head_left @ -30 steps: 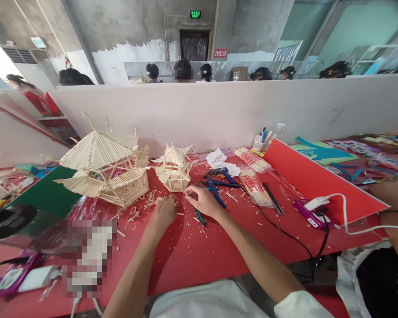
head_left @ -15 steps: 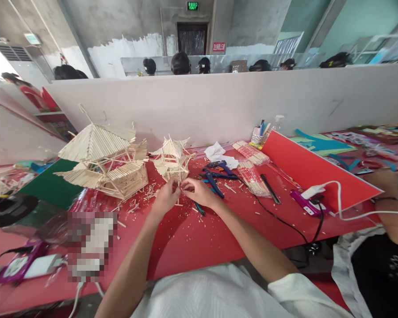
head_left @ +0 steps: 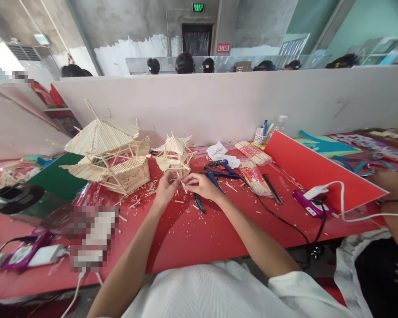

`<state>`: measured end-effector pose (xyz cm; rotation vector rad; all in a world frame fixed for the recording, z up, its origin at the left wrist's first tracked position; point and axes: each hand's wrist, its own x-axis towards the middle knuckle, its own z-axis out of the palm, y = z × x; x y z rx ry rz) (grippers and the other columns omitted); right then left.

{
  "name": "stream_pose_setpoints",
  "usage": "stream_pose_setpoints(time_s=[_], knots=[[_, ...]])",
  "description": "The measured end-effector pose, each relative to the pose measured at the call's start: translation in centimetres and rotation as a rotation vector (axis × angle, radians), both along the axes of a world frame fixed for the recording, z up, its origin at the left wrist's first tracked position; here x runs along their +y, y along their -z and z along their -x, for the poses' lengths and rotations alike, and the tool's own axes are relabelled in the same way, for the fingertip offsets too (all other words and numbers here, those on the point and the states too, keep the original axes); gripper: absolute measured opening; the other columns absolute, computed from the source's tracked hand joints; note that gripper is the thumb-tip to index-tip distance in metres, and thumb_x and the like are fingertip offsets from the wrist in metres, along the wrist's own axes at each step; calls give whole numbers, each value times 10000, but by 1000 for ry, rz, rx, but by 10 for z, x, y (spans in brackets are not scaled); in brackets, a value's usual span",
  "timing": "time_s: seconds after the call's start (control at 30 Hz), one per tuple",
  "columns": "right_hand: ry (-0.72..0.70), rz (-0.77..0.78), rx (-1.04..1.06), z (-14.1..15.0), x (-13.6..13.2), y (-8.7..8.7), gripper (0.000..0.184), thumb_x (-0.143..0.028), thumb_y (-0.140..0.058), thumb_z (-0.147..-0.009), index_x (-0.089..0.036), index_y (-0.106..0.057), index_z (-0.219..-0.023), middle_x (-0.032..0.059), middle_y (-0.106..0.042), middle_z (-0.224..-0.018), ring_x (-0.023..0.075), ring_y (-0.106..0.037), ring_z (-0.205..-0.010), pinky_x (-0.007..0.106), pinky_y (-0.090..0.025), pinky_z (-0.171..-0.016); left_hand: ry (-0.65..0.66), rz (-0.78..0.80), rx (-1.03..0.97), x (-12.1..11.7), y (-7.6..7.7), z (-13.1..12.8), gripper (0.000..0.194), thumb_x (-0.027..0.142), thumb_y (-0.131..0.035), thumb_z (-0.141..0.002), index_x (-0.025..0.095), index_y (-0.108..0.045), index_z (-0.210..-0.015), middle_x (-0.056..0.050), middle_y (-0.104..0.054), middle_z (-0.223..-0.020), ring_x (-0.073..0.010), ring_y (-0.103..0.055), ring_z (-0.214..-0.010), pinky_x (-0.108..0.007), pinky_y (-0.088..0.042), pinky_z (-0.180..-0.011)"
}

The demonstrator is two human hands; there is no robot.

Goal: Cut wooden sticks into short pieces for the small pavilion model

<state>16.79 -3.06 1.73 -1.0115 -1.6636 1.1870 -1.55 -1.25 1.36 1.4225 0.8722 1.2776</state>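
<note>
My right hand pinches a short wooden stick between thumb and fingertips, just in front of the small stick pavilion. Beside it, my left hand has its thumb and fingers drawn together at the pavilion's front lower edge. What lies between the left fingertips is too small to make out. To the left stands a larger stick pavilion with a tiered roof. Teal-handled pliers lie under and beside my right hand, with blue-handled pliers behind it.
Bundles of sticks, crumpled tissue and a pen cup lie at the back right. A red board leans by a purple power strip. At left are a bottle and cables. Another person's arm is at right.
My hands have moved slightly apart. The stick in my right hand now points down between them. The whole view has shifted a little, with things appearing farther right.
</note>
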Motion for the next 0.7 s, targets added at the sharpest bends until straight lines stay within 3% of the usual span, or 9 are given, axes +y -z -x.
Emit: stream_pose_setpoints(time_s=[0.27,0.4,0.7], knots=[[-84,109,-23,-7,1,-2,227,-323,-733,-778,-186,-605,-905,26,-720,-763,164,-681,-704,263,-538,-637,2,5,-5,0,4,-3,367,403,-729,-787,199,-520,-1009,-13,-637,-862,-171,-684,-805,-358,-615,-765],[-77,87,-41,-9,0,-5,216,-322,-738,-772,-183,-621,-891,29,-719,-782,169,-682,-723,261,-539,-633,2,-24,49,1,6,-2,367,419,-708,-802,208,-503,-1022,-17,-652,-872,-177,-696,-796,-345,-611,-734],[27,-14,22,-10,8,2,237,-343,-756,-762,-179,-652,-899,43,-726,-806,179,-688,-708,296,-559,-666,61,-67,125,-4,-2,-2,374,392,-729,-797,183,-641,-1094,-32,-677,-848,-179,-695,-766,-347,-605,-743]])
